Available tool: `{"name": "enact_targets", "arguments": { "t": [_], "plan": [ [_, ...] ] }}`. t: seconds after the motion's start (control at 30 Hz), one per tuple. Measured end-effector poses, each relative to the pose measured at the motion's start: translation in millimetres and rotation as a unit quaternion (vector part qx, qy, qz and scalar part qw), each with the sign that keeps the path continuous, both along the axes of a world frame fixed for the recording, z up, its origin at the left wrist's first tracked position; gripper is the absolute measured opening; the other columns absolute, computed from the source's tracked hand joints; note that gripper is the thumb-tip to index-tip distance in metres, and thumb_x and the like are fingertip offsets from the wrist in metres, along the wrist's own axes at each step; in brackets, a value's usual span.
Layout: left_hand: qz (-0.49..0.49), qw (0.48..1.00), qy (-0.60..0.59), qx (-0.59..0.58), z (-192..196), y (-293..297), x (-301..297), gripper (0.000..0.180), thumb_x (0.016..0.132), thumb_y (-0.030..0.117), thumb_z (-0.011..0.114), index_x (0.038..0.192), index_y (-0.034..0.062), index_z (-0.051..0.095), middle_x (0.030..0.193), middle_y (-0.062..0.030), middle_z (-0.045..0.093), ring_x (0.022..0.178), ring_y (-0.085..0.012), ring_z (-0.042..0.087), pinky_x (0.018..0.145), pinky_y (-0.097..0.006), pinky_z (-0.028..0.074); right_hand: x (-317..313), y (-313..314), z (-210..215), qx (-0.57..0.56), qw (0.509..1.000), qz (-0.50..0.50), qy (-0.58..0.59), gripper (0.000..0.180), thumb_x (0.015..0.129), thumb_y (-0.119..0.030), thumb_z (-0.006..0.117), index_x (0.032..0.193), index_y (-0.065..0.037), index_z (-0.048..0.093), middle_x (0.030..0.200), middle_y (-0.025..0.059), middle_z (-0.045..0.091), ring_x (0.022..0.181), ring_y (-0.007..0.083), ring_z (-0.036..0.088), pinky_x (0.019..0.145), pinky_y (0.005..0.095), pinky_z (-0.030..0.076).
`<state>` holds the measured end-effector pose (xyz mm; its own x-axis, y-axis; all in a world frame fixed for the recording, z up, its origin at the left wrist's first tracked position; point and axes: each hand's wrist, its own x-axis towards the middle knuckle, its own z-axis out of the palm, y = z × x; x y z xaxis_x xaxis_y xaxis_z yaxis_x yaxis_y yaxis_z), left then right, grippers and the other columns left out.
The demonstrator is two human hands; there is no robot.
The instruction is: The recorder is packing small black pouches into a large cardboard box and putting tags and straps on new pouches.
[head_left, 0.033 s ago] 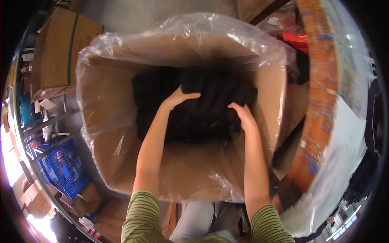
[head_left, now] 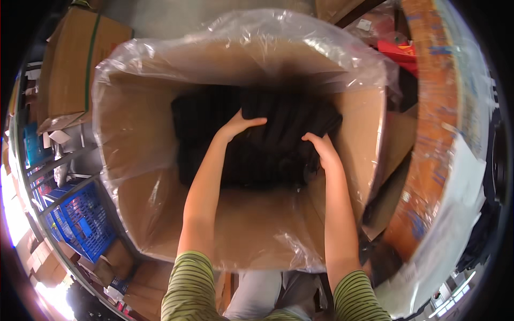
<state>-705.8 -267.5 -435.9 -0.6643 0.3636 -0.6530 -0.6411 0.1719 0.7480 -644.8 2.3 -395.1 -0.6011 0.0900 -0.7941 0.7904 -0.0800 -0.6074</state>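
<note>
Both my arms reach down into a large cardboard box (head_left: pixel 144 123) lined with a clear plastic bag (head_left: pixel 251 24). On its bottom lie dark, soft-looking black bundles (head_left: pixel 198 101), apparently folded fabric. My left hand (head_left: pixel 237 126) grips the left side of one black bundle (head_left: pixel 292 115), thumb on top and the other fingers hidden. My right hand (head_left: pixel 324 148) holds the same bundle at its right near side, thumb laid over it, fingers out of sight beneath the edge. The dark surfaces blend, so the bundle's lower outline is hard to make out.
To the left, a closed carton (head_left: pixel 67 69) with a green strap stands beyond a metal rack holding a blue plastic basket (head_left: pixel 85 222). A worn wooden edge with tape scraps (head_left: pixel 431 107) runs along the right. A red item (head_left: pixel 397 53) lies beside the box.
The view has shifted slightly, so the box looks a little larger. Both hands keep their grip on the black bundle, with hardly any movement.
</note>
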Motion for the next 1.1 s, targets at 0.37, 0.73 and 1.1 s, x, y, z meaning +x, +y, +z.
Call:
{"name": "enact_targets", "arguments": {
  "t": [0.37, 0.73, 1.1],
  "plan": [
    [0.158, 0.974, 0.034, -0.161, -156.3, 29.5, 4.6, 0.122, 0.058, 0.047, 0.087, 0.143, -0.0057, 0.018, 0.136, -0.0248, 0.045, 0.13, -0.0298, 0.042, 0.106, -0.035, 0.035, -53.2, 6.9, -175.3, 0.153, 0.98, 0.122, 0.038, 0.062, 0.064, -0.01, 0.061, 0.124, 0.001, 0.048, 0.112, 0.0137, 0.06, 0.105, 0.0262, 0.055, 0.092, 0.0323, 0.043],
    [0.123, 0.931, 0.136, -0.315, -166.3, 21.7, 4.3, 0.105, 0.064, 0.047, 0.083, 0.139, 0.0, 0.026, 0.126, -0.0271, 0.053, 0.116, -0.0389, 0.053, 0.097, -0.04, 0.044, -38.2, -16.3, -217.0, 0.401, 0.89, 0.01, 0.219, 0.077, 0.079, -0.027, 0.068, 0.141, -0.001, 0.031, 0.134, 0.0298, 0.044, 0.124, 0.0421, 0.044, 0.103, 0.043, 0.037],
    [0.019, 0.883, 0.323, -0.34, -46.2, 6.4, 81.6, 0.069, 0.087, 0.02, 0.065, 0.144, 0.0082, 0.027, 0.149, -0.0203, 0.02, 0.135, -0.0404, 0.025, 0.11, -0.045, 0.025, -44.7, -10.7, -224.5, 0.506, 0.792, 0.235, 0.249, 0.065, 0.096, -0.039, 0.046, 0.148, -0.009, 0.023, 0.151, 0.0236, 0.021, 0.135, 0.0394, 0.03, 0.109, 0.0452, 0.029]
  ]
}}
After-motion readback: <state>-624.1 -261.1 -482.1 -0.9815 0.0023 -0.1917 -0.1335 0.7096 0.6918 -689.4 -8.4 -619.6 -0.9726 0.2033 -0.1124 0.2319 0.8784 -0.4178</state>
